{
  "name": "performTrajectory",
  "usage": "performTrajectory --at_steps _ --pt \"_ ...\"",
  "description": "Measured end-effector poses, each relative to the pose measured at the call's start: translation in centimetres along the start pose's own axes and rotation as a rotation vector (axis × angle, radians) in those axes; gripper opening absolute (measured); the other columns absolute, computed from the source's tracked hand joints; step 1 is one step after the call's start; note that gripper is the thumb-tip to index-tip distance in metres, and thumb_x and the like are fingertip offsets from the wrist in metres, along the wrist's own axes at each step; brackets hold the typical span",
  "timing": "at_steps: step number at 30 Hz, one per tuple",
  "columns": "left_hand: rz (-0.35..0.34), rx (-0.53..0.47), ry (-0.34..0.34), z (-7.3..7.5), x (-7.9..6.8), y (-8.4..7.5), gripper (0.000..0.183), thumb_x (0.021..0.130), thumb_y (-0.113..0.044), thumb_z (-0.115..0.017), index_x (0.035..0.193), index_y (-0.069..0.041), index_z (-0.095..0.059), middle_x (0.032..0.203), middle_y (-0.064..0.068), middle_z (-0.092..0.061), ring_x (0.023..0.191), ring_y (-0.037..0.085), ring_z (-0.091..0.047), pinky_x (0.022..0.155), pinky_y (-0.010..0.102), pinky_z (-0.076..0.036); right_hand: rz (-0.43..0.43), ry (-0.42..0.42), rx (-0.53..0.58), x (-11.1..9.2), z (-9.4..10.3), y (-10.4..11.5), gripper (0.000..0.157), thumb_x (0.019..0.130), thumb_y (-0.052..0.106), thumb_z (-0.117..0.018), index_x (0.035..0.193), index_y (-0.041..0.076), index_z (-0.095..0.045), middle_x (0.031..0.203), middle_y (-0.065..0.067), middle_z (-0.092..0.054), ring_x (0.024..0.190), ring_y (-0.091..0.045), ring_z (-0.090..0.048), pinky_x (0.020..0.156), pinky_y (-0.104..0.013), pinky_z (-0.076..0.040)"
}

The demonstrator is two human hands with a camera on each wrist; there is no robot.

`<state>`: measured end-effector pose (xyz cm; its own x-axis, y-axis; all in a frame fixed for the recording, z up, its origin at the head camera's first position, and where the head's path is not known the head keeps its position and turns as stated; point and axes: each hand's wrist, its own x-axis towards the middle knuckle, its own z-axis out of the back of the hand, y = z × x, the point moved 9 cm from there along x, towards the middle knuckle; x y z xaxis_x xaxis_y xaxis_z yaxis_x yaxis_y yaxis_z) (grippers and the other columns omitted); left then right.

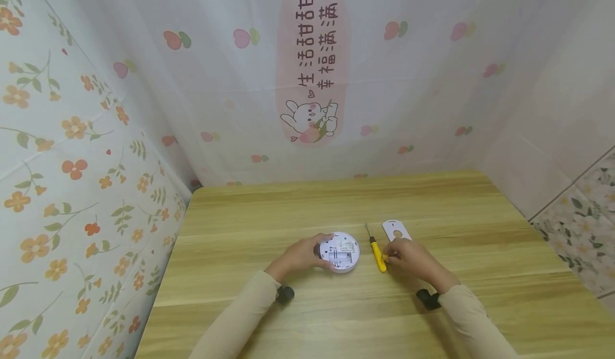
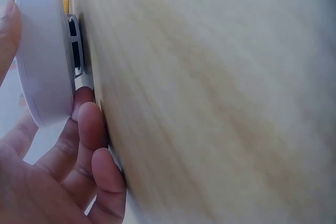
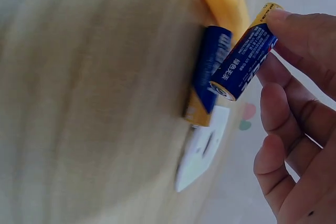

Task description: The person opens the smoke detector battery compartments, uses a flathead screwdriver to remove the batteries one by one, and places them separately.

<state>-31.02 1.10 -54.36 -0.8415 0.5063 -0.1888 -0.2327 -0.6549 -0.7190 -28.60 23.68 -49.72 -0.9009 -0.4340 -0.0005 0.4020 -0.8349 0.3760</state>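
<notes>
My left hand [image 1: 304, 253] grips a round white smoke alarm [image 1: 342, 244] by its left edge, thumb on one side and fingers on the other. Its battery compartment faces up and looks unfilled. In the left wrist view the vented bump of the alarm [image 2: 46, 56] points toward the tabletop. My right hand [image 1: 415, 260] pinches a blue and yellow battery [image 3: 245, 56] between thumb and fingers, just above the table. Below it a second battery [image 3: 207, 77] lies on the wood. Between the alarm and my right hand is a yellow-handled screwdriver [image 1: 378, 255].
A flat white plate [image 1: 393, 227] with a round hole lies just beyond my right hand. The wooden table [image 1: 269, 209] meets a printed curtain [image 1: 221, 108] at its back edge, with a flowered sheet [image 1: 77, 188] on the left.
</notes>
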Motion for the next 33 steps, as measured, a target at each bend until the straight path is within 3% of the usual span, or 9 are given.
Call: performTrajectory --at_steps 9,21,33 --pt "-0.007 -0.008 -0.002 0.1 -0.1 -0.2 0.086 0.071 -0.051 -0.081 0.145 -0.032 -0.042 0.146 0.005 -0.050 0.131 0.027 -0.049 0.103 0.051 -0.039 0.032 -0.025 -0.071 -0.6 -0.2 0.3 0.004 0.084 0.015 -0.072 0.081 0.013 -0.070 0.077 0.009 -0.064 0.070 -0.003 -0.051 0.064 -0.026 -0.046" --pt "-0.012 0.009 -0.002 0.1 -0.1 -0.1 0.086 0.070 -0.053 -0.080 0.145 -0.034 -0.042 0.146 0.003 -0.050 0.131 0.026 -0.049 0.102 0.051 -0.040 0.080 -0.081 -0.198 -1.4 -0.6 0.1 0.004 0.079 0.011 -0.075 0.079 0.014 -0.072 0.077 0.006 -0.065 0.071 -0.010 -0.059 0.068 -0.031 -0.050" --pt "0.003 -0.004 0.000 0.0 -0.1 0.0 0.086 0.070 -0.052 -0.081 0.145 -0.035 -0.042 0.146 0.003 -0.050 0.130 0.025 -0.049 0.103 0.051 -0.040 0.073 -0.074 -0.171 -1.6 -0.8 -0.2 0.008 0.077 0.008 -0.075 0.081 0.014 -0.074 0.080 0.007 -0.066 0.075 -0.009 -0.059 0.069 -0.032 -0.051"
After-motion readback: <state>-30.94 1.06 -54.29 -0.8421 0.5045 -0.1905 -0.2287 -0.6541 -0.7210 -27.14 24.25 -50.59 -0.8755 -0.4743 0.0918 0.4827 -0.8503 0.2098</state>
